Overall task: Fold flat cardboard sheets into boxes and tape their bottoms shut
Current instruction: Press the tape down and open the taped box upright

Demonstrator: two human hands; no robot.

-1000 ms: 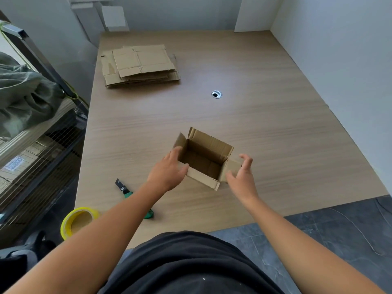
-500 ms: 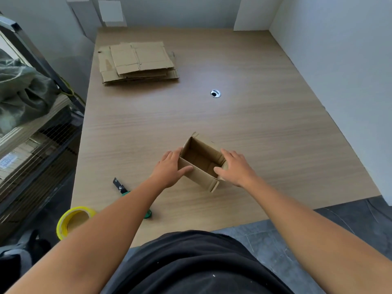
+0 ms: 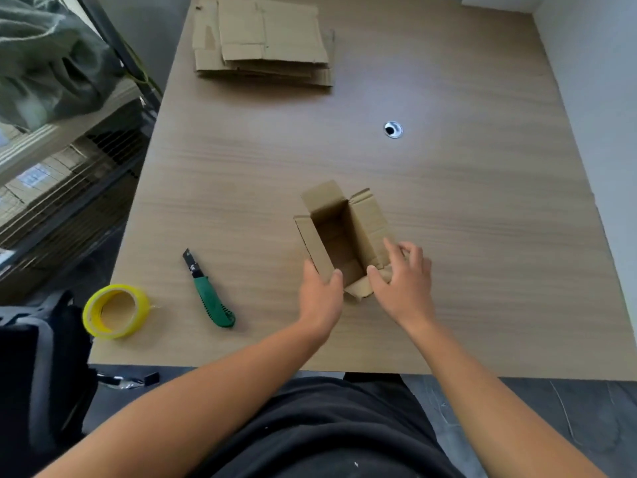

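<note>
Head view, single entry.

Item: small cardboard box [image 3: 344, 232], erected, mouth upward, stood on the wooden table [image 3: 482, 270] near the front edge, roughly centre. The far flap was seen upright, the right flap leaned outward, and the near flap was bent down towards the person. Whether the underside was closed or taped could not be told.

Holds: the left wall was pinched near its front corner by the left hand [image 3: 320, 298], thumb over the rim and fingers outside. The near right corner was gripped by the right hand [image 3: 405, 284], fingers curled over the right flap and thumb laid against the near flap.

Associated stock: a stack of flat cardboard sheets [image 3: 265, 39] was kept at the far left of the table, well apart from the box. A yellow tape roll [image 3: 115, 310] was placed at the front left corner. A green-handled utility knife [image 3: 210, 291] lay between roll and box, its dark tip pointed away from the person. A cable grommet [image 3: 393, 129] was set in the tabletop beyond the box.

Step judged in hand: the walls being squared and the flaps turned in.

Handling notes: opposite walls should be kept parallel so that the corners are set true. The short flaps would best be folded before the long ones, so that the long edges are met along the middle. The seam should be held flat under one palm while tape is fetched by the left hand, which is nearer the roll. Pressure should be applied along the scored lines only, since thin board is easily creased.
</note>
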